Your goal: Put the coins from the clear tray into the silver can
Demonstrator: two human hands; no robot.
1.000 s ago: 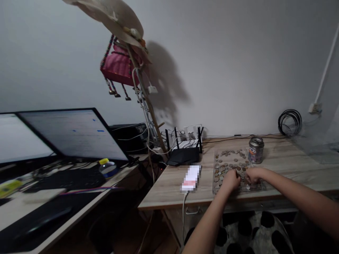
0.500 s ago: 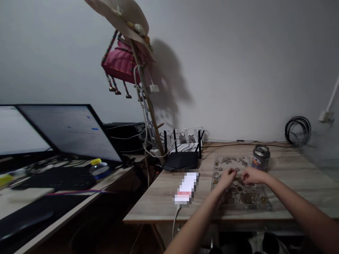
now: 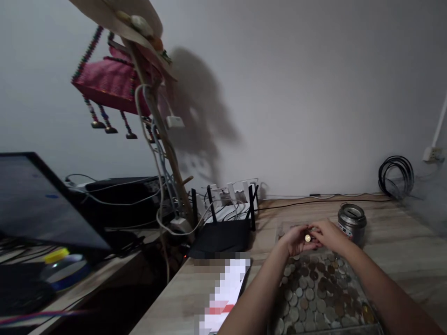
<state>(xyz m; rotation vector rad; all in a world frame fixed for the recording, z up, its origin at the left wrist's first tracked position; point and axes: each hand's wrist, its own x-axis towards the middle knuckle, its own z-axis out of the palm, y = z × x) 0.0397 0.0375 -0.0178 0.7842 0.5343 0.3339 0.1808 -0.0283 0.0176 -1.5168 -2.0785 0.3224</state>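
Note:
My left hand (image 3: pixel 297 240) is turned partly palm up over the far end of a clear tray (image 3: pixel 279 227), its fingers curled around a small gold-coloured coin (image 3: pixel 308 238). My right hand (image 3: pixel 330 236) meets it from the right, palm down, with bent fingertips at the left hand's fingers beside that coin. What the right fingertips grip, if anything, is hidden. Below the hands, many coins (image 3: pixel 310 294), mostly silver with some brownish and golden ones, lie spread in the tray. A grey can-shaped coin bank (image 3: pixel 352 224) with a slotted lid stands upright just beyond my right hand.
A phone (image 3: pixel 226 298) with a blurred screen lies left of my left forearm. Behind it sits a black router (image 3: pixel 220 237) with raised antennas. Coiled black cable (image 3: pixel 396 177) leans at the wall. Further left are a monitor (image 3: pixel 45 204) and a yellow-capped bottle (image 3: pixel 64 270).
My hands have come together above the tray's far end, and a gold-coloured coin now shows between them. The camera view has shifted right and closer to the table.

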